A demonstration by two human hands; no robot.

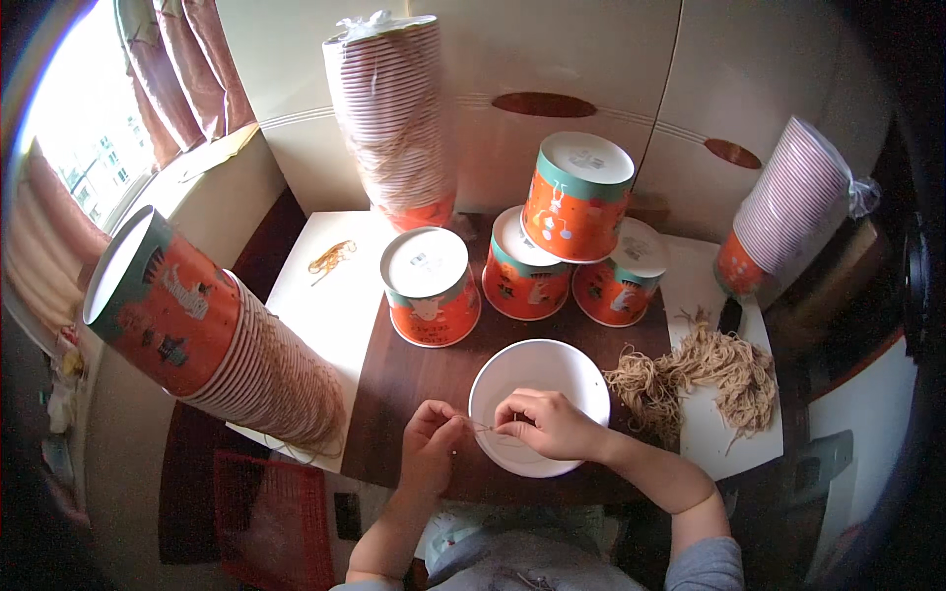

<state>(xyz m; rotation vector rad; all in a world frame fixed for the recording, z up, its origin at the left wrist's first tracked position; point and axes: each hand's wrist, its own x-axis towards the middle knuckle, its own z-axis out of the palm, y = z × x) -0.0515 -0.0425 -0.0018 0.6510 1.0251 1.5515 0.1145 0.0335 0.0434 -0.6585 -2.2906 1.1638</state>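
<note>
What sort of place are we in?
Likely a room in a home, though I can't be sure: pinkish curtains, a bright window and a brown table suggest it.

White bowl (537,362), tan twine bundle (741,379)

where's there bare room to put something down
Brown tabletop shows bare between the left white sheet, single tub and bowl, beyond the left hand. The sheet is bare between tan strands and leaning stack. Crowded: right of the bowl, by the twine heap, and behind it, by three piled tubs.
</note>
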